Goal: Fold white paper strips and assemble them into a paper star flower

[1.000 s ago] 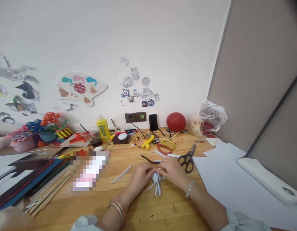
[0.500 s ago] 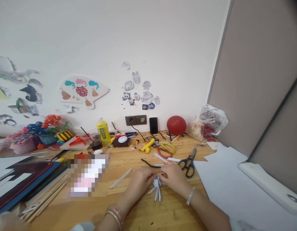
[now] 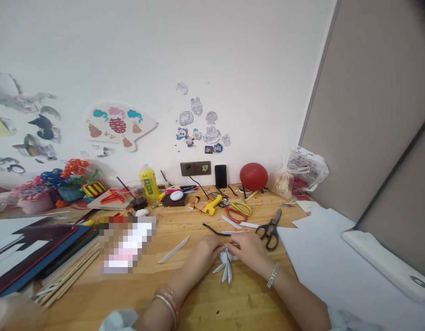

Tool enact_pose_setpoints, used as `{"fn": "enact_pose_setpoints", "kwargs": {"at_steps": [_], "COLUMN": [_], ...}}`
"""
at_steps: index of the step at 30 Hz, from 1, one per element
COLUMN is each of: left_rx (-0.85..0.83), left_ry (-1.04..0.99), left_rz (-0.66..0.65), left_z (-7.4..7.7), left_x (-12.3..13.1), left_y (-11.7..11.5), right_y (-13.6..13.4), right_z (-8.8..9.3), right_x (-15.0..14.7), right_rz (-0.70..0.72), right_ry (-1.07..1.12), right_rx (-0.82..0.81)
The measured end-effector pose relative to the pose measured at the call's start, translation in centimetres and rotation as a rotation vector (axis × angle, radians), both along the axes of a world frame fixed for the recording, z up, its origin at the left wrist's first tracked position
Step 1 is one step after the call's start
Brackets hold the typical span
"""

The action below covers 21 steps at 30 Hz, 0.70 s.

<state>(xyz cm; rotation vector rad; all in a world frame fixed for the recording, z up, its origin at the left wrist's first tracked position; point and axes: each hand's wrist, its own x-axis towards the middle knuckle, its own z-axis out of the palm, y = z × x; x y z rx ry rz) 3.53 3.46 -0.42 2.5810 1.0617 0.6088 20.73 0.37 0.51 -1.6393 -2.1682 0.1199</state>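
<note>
Between my two hands is a small folded white paper figure (image 3: pixel 226 264), with several pointed paper strips fanning toward me. My left hand (image 3: pixel 207 252) pinches its far end from the left, fingers closed. From the other side my right hand (image 3: pixel 248 248) is closed on the same end, thumb and fingertips meeting those of the left. The fingertips hide that end of the figure. Just beyond the hands lie loose folded paper strips (image 3: pixel 232 223) and a black cord (image 3: pixel 212 229). Another folded strip (image 3: pixel 174 250) rests left of my left hand. Black scissors (image 3: pixel 269 231) lie close to my right hand.
Behind sit a yellow glue gun (image 3: pixel 213 205), scissors with red and yellow handles (image 3: pixel 239 212), a red balloon (image 3: pixel 253 176) and a yellow drink bottle (image 3: pixel 149 183). White paper sheets (image 3: pixel 322 262) cover the right side. Thin wooden sticks (image 3: pixel 74 271) lie left, beside a blurred-out patch.
The view has tilted slightly, so things sit a little higher in the picture. The right fingers have drawn in closer to the left at the figure's far end.
</note>
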Motion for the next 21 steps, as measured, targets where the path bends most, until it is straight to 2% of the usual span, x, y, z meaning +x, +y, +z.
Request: {"fn": "enact_pose_setpoints", "kwargs": {"at_steps": [7, 13, 21], "left_rx": [-0.111, -0.117, -0.156], "left_ry": [-0.027, -0.037, -0.17], "left_rz": [0.012, 0.005, -0.028], "left_z": [0.2, -0.3, -0.3], "left_x": [0.3, 0.2, -0.4], "left_y": [-0.2, 0.1, 0.6], "right_y": [0.3, 0.2, 0.4], "right_z": [-0.8, -0.9, -1.0], "right_x": [0.8, 0.6, 0.7], "right_rz": [0.191, 0.213, 0.248], "right_ry": [-0.071, -0.174, -0.202], "right_rx": [0.147, 0.279, 0.329]}}
